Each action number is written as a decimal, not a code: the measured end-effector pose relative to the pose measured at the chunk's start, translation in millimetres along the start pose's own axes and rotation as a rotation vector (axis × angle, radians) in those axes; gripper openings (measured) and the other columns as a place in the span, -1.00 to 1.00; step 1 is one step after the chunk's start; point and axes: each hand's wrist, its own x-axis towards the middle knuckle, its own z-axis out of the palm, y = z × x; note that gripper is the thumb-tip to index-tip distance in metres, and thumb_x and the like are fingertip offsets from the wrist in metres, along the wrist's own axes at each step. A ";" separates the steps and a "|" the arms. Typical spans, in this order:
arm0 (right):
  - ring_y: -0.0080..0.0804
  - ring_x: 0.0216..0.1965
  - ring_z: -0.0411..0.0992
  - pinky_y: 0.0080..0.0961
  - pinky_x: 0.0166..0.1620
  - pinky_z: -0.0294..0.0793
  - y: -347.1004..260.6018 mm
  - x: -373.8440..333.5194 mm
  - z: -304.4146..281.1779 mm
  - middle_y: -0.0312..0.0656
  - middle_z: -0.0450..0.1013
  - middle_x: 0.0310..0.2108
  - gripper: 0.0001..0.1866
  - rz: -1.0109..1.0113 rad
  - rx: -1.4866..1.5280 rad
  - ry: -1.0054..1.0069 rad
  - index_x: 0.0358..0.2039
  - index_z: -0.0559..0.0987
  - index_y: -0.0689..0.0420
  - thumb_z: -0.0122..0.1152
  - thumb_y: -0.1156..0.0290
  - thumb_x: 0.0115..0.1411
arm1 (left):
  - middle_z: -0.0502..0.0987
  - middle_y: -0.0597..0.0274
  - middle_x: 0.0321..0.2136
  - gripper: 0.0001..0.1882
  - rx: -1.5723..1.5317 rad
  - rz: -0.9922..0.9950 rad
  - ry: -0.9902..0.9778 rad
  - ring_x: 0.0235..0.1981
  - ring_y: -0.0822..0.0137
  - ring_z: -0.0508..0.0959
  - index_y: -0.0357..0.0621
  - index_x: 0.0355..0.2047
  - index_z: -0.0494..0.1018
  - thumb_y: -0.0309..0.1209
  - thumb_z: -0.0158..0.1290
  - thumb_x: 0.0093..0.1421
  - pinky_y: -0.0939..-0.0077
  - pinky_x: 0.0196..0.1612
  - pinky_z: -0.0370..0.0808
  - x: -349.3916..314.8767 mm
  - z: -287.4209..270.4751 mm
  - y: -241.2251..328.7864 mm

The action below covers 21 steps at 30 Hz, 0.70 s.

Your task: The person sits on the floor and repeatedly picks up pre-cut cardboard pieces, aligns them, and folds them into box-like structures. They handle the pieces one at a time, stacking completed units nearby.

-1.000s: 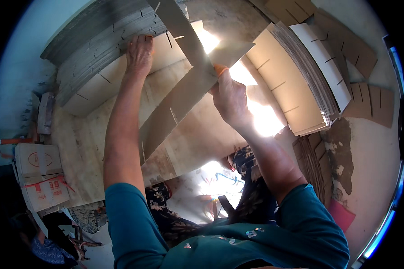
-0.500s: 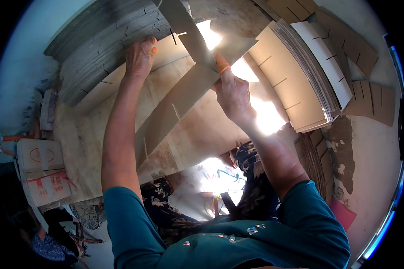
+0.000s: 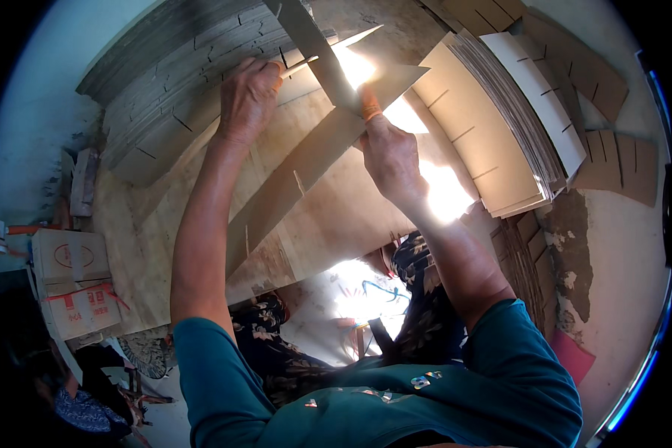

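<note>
My right hand [image 3: 390, 155], an orange cover on its fingertip, grips a long slotted cardboard strip [image 3: 306, 160] that runs from upper right down to lower left over the wooden board [image 3: 328, 216]. A second slotted strip [image 3: 311, 39] crosses it at the top, slotted into it near my right fingers. My left hand [image 3: 247, 97] reaches to the stack of slotted cardboard strips [image 3: 179, 82] at the upper left and pinches the edge of a thin strip there.
A thick pile of white-faced slotted cardboard sheets [image 3: 500, 112] lies at the right, with loose brown slotted pieces [image 3: 612, 157] beyond it. Cardboard boxes [image 3: 71, 280] stand at the left edge. My patterned trousers [image 3: 425, 299] show below the board.
My left hand has moved right along the stack and closed on a strip's edge. My right hand with the crossed strips has shifted slightly upward and to the right.
</note>
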 end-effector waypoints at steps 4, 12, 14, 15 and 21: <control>-0.13 -0.46 0.43 -0.29 -0.43 0.43 -0.2 0.6 -5.1 -0.03 0.39 -0.45 -0.35 0.088 -0.077 -0.120 0.24 0.02 0.15 -0.19 0.68 0.10 | 0.45 0.19 -0.56 -0.85 -0.021 0.045 0.031 -0.48 0.19 0.44 -0.13 -0.49 0.44 -0.58 0.12 -0.13 0.32 -0.46 0.42 3.8 -6.8 15.4; -0.14 -0.48 0.42 -0.26 -0.44 0.42 12.8 -1.5 2.3 -0.03 0.39 -0.44 -0.35 0.051 -0.156 -0.080 0.23 0.04 0.16 -0.18 0.68 0.08 | 0.55 0.18 -0.42 -0.84 -0.337 -0.225 -0.185 -0.40 0.27 0.50 -0.22 -0.38 0.51 -0.56 0.13 -0.04 0.48 -0.35 0.43 4.4 -24.4 25.9; -0.14 -0.48 0.42 -0.27 -0.44 0.42 12.5 -2.0 1.6 -0.03 0.39 -0.44 -0.37 0.063 -0.144 -0.091 0.22 0.06 0.15 -0.17 0.66 0.09 | 0.57 0.24 -0.40 -0.82 -0.620 -0.532 -0.431 -0.39 0.40 0.51 -0.22 -0.35 0.52 -0.52 0.15 -0.03 0.58 -0.33 0.43 18.5 -43.8 8.3; -0.14 -0.48 0.42 -0.28 -0.44 0.42 8.6 -1.4 -3.8 -0.03 0.39 -0.44 -0.38 0.101 -0.123 -0.121 0.22 0.07 0.16 -0.17 0.66 0.10 | 0.56 0.27 -0.39 -0.77 -0.711 -0.618 -0.398 -0.37 0.53 0.49 -0.22 -0.30 0.53 -0.49 0.16 -0.02 0.65 -0.30 0.41 27.7 -54.6 5.8; -0.14 -0.47 0.42 -0.34 -0.41 0.44 -4.8 -9.3 -5.6 -0.04 0.42 -0.41 -0.52 0.060 -0.047 -0.075 0.20 0.15 0.17 -0.23 0.55 0.24 | 0.52 0.03 -0.44 -0.69 0.045 -0.386 -0.242 -0.36 0.18 0.53 -0.28 -0.33 0.46 -0.40 0.24 -0.09 0.38 -0.27 0.46 31.6 -22.8 -64.2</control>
